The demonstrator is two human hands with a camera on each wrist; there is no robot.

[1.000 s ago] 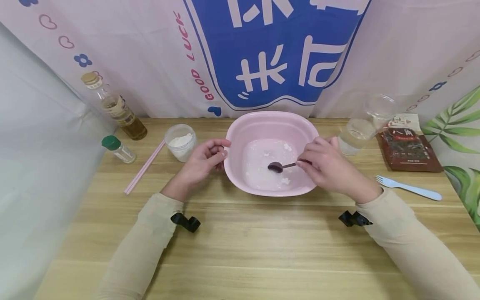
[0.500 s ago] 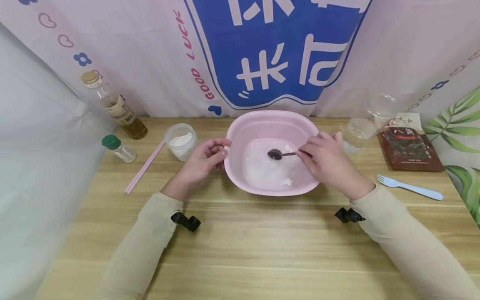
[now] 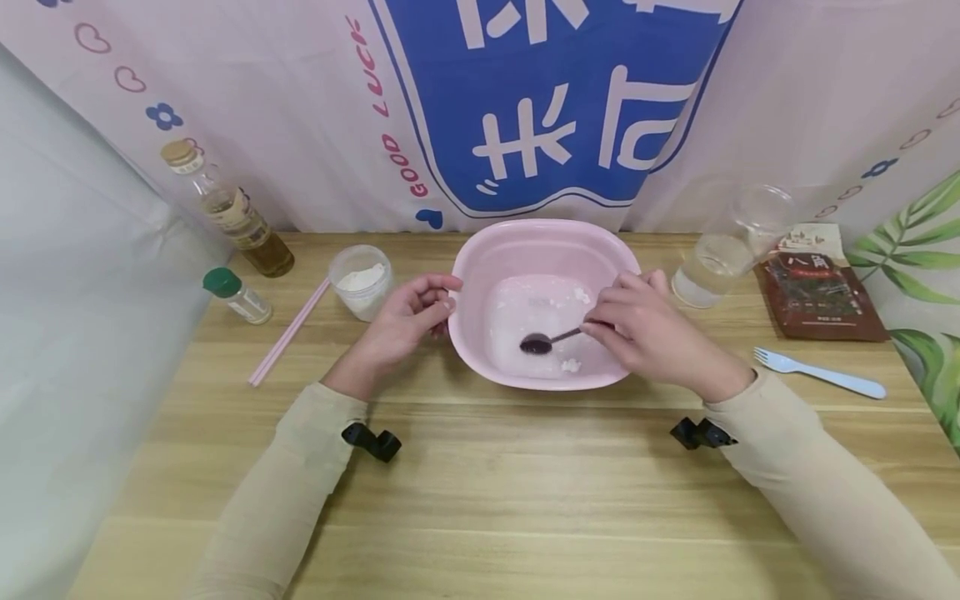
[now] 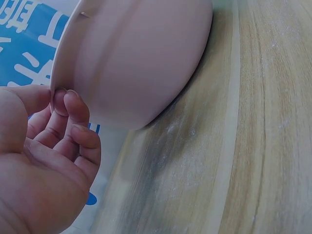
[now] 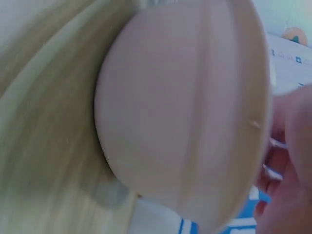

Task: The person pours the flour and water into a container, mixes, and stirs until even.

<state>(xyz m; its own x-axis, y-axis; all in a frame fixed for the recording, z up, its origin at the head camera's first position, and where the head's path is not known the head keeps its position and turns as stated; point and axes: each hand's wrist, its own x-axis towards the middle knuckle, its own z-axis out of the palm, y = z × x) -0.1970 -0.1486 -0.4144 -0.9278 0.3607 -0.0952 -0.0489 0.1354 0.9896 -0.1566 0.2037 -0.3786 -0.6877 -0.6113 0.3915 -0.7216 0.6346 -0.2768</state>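
Note:
A pink basin (image 3: pixel 540 230) stands mid-table with a thin white liquid and small white lumps (image 3: pixel 572 364) in it. My right hand (image 3: pixel 594 330) pinches the handle of a dark spoon (image 3: pixel 536 343), whose bowl dips into the liquid near the front of the basin. My left hand (image 3: pixel 444 300) holds the basin's left rim, thumb on top and curled fingers beneath. In the left wrist view the left hand (image 4: pixel 51 105) touches the rim of the basin (image 4: pixel 141 58) from outside. The right wrist view shows the basin's outer wall (image 5: pixel 180 112) and part of my right hand (image 5: pixel 292 146); the spoon is hidden there.
Left of the basin are a cup of white powder (image 3: pixel 362 282), pink chopsticks (image 3: pixel 288 333), a green-capped bottle (image 3: pixel 234 296) and an oil bottle (image 3: pixel 228 212). On the right stand a clear cup of water (image 3: pixel 708 271), a brown packet (image 3: pixel 821 296) and a pale blue fork (image 3: pixel 817 373).
The spoon has swept round inside the basin, from the middle to the far side and now to the front left. The left hand has stayed on the rim.

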